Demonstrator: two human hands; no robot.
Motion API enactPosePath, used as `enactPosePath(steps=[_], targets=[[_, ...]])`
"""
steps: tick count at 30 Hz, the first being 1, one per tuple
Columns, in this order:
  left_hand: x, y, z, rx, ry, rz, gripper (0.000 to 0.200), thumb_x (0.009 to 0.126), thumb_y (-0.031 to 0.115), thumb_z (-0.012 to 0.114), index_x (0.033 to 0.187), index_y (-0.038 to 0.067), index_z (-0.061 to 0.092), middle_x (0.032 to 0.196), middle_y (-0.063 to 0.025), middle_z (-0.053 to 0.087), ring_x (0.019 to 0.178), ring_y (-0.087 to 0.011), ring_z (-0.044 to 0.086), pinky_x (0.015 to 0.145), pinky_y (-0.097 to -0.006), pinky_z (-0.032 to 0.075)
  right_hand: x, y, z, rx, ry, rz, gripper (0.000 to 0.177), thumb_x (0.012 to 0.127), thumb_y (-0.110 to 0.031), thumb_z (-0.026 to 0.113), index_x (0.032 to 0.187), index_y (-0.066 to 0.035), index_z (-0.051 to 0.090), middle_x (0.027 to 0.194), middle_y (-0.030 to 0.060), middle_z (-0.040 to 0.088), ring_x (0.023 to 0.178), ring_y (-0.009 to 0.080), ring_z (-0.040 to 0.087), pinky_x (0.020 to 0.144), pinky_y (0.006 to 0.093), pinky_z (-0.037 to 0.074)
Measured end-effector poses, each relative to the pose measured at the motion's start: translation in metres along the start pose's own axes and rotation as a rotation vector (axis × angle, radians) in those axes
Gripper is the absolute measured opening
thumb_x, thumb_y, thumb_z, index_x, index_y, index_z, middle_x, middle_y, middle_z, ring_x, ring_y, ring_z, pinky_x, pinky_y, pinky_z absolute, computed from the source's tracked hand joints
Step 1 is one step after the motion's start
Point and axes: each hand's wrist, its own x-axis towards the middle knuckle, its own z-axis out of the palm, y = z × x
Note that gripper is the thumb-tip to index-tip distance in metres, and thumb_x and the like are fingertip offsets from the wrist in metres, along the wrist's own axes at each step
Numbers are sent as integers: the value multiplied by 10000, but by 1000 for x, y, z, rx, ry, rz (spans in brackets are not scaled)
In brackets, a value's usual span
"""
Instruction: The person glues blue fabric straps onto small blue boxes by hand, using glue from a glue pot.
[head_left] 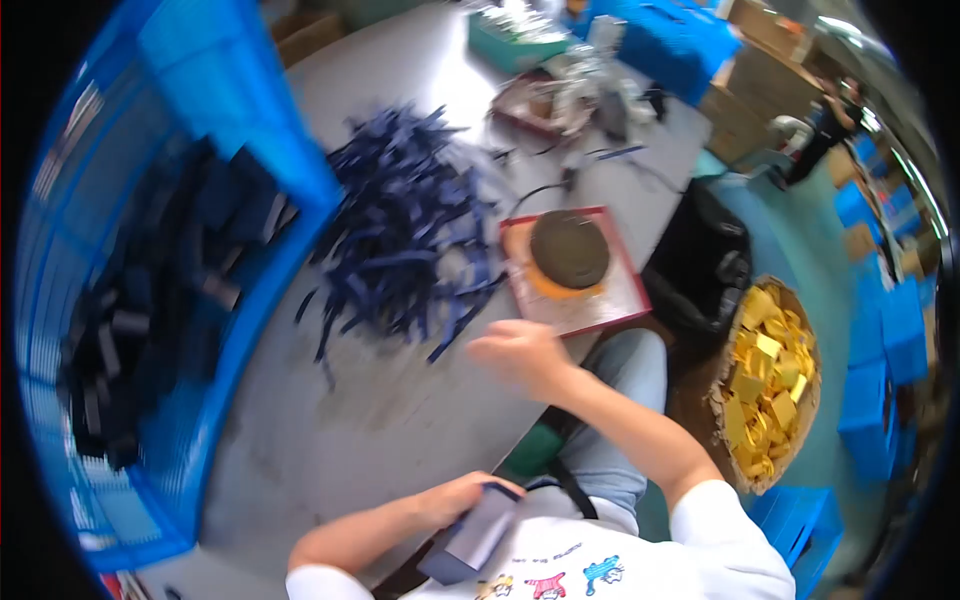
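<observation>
My left hand is closed around a dark blue-grey box, held low in front of my shirt. My right hand hovers over the table, just below a shallow red-rimmed tray. Its fingers are smeared by motion, so I cannot make out whether they hold anything. In the tray sits a dark round disc on an orange base. A loose heap of navy strips lies on the table, up and left of my right hand.
A blue plastic crate with dark pieces inside stands at left. Toward the back are a green box and a blue bin. A black bag and a carton of yellow pieces are at right. Another person stands farther off.
</observation>
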Motion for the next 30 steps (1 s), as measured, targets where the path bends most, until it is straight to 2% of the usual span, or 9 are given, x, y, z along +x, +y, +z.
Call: enactPosePath(steps=[1, 3, 7, 11, 13, 17, 19, 29, 30], targets=[[4, -9, -4, -398, -27, 123, 804, 675, 757, 528, 1079, 62, 524, 858, -119, 528, 797, -221, 568, 641, -300, 485, 9, 14, 29, -142, 2, -141, 125, 701, -110, 568, 814, -63, 594, 752, 78, 531, 727, 245, 584, 581, 344, 495], [-7, -19, -21, -402, -69, 150, 735, 668, 733, 561, 949, 58, 484, 917, -143, 509, 815, -291, 591, 679, -355, 507, 22, 11, 49, -243, -59, -97, 79, 688, -136, 577, 696, -58, 567, 783, 95, 529, 805, 239, 590, 642, 343, 503], [-26, -3, -1, -238, 377, 54, 502, 761, 499, 619, 953, 48, 513, 679, -165, 533, 601, -331, 584, 472, -389, 459, 40, 7, 52, -350, -147, -114, 105, 687, -116, 601, 763, -48, 627, 841, 104, 566, 839, 238, 575, 665, 334, 487], [-31, -10, -2, -617, 792, 98, 249, 880, 232, 522, 961, 20, 625, 782, -87, 636, 692, -222, 611, 641, -310, 516, 33, 6, 51, -428, -151, -143, 131, 719, -138, 600, 813, -49, 624, 847, 94, 564, 857, 216, 549, 675, 319, 443], [-32, -3, 1, -264, 737, 112, 369, 892, 368, 480, 1009, 41, 605, 816, -51, 627, 731, -180, 604, 645, -291, 497, 24, 0, 45, -471, -98, -197, 170, 716, -130, 606, 856, -34, 593, 848, 81, 557, 875, 207, 518, 705, 317, 399], [-35, 12, -2, 99, 507, 372, 535, 703, 367, 719, 1043, -9, 548, 849, -107, 584, 741, -209, 585, 623, -321, 487, 1, -14, 30, -185, 32, -231, 146, 727, -63, 589, 846, -37, 509, 797, 86, 559, 811, 210, 535, 685, 347, 406], [-32, 12, -14, 48, 506, 400, 724, 530, 363, 839, 1025, -66, 531, 770, -156, 614, 649, -249, 624, 567, -333, 519, -4, -35, 5, 507, 162, 123, 75, 783, -24, 542, 834, -29, 487, 727, 96, 568, 722, 219, 572, 643, 338, 428], [0, 68, 16, 479, 723, 682, 861, 523, 528, 821, 1079, -66, 539, 1047, -187, 565, 722, -194, 609, 634, -294, 505, -34, -62, -72, 1316, 167, 491, 220, 898, -141, 535, 1072, -29, 462, 744, 54, 605, 660, 86, 571, 555, 211, 453], [3, 70, 18, 512, 701, 710, 867, 558, 520, 806, 1149, -50, 527, 1161, -211, 528, 899, -240, 605, 792, -340, 487, -37, -66, -75, 1317, 165, 511, 230, 896, -143, 542, 1079, -30, 460, 740, 48, 598, 624, 81, 562, 514, 201, 441]])
